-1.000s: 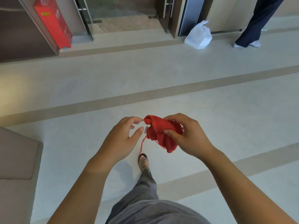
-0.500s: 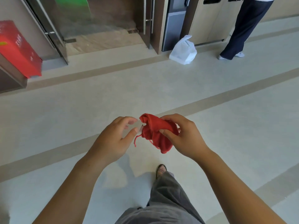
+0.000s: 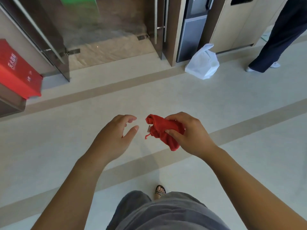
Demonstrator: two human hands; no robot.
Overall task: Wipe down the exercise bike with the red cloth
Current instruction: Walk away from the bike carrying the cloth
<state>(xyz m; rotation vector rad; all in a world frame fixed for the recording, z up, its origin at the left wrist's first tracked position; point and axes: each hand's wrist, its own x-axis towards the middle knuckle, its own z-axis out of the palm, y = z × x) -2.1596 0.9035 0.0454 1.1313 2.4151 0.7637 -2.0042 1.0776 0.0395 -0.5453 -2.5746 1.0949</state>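
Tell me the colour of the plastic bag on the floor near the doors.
White. The plastic bag shows in the head view.

Red cloth: bunched into a crumpled wad, pinched in the right hand between thumb below and fingers on top. Held in the air above the floor, in front of the body. Rounded fold poking out toward the left; lower end drooping below the thumb. Small pale tag and a loose red thread hanging at the left edge.

Pale floor with tan stripes, white plastic bag resting on it near the doorway
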